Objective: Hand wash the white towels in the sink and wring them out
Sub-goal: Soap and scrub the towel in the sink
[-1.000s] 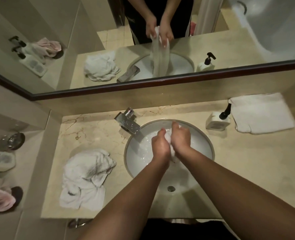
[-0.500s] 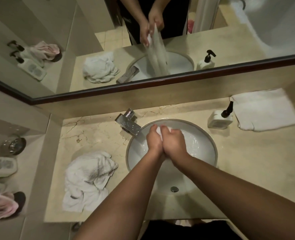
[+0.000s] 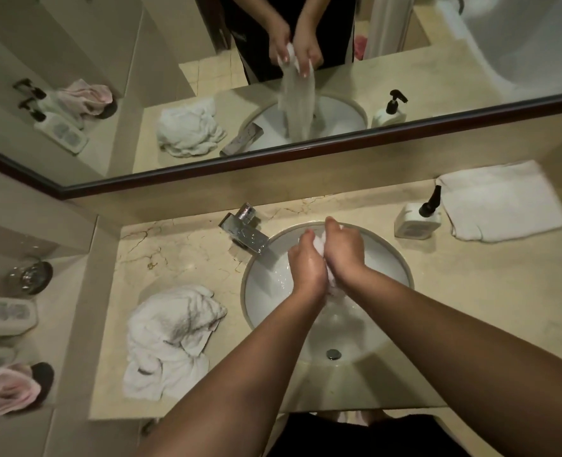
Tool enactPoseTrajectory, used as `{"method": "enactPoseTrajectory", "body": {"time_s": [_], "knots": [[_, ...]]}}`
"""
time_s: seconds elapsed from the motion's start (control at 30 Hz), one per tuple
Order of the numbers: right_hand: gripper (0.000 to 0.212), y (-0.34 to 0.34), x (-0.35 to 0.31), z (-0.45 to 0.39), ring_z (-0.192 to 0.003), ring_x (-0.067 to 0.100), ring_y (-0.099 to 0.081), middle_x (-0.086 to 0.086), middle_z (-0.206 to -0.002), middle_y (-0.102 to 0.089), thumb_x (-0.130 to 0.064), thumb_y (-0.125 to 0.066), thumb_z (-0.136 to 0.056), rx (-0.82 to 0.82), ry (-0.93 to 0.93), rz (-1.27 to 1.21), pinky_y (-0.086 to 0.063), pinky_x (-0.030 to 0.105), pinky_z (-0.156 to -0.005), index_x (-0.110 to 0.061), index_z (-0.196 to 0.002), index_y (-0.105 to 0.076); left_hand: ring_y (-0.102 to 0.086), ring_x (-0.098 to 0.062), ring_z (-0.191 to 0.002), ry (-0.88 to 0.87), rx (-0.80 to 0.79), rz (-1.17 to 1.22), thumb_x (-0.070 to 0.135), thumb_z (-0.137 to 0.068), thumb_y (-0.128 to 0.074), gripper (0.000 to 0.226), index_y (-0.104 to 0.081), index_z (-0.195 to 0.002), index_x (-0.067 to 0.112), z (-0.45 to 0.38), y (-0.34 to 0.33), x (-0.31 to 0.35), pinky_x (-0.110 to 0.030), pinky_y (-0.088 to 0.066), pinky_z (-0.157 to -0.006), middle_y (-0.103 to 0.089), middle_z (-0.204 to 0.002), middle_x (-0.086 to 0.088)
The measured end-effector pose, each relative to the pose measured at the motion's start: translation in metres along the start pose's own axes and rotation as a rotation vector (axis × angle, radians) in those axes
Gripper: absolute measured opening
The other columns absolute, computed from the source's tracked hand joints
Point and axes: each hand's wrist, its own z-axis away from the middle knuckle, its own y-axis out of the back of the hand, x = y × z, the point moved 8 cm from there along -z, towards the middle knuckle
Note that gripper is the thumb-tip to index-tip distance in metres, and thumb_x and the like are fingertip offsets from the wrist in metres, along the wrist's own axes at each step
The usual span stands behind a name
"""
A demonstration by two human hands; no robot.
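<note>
Over the round white sink [image 3: 390,258], my left hand [image 3: 307,268] and my right hand [image 3: 344,253] press together and grip a wet white towel [image 3: 321,246]. Only small bits of it show between the fingers and below the wrists. The mirror shows the towel hanging in a long strip down into the basin. A crumpled white towel [image 3: 171,338] lies on the counter left of the sink. A folded white towel [image 3: 500,201] lies at the far right.
A chrome tap [image 3: 245,230] juts over the sink's left rim. A white soap dispenser with a black pump [image 3: 416,219] stands right of the sink. The drain [image 3: 333,353] sits at the basin's near side. The left ledge holds bottles, a glass and a pink cloth [image 3: 4,392].
Both hands stay clasped on the towel over the basin, shifting slightly toward the tap and back as they rub it. In the mirror the hanging strip has swung a little.
</note>
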Motion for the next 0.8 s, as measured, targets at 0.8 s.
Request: {"method": "enactPoseTrajectory", "body": {"time_s": [0.8], "knots": [[0.043, -0.013, 0.006, 0.033, -0.072, 0.032, -0.063, 0.010, -0.071, -0.062, -0.040, -0.049, -0.096, -0.072, 0.066, 0.071, -0.047, 0.038, -0.068, -0.013, -0.064, -0.056, -0.062, -0.023, -0.069, 0.033, -0.016, 0.134, 0.054, -0.065, -0.059, 0.052, -0.057, -0.094, 0.011, -0.011, 0.010, 0.001, -0.031, -0.049, -0.066, -0.060, -0.078, -0.007]]}}
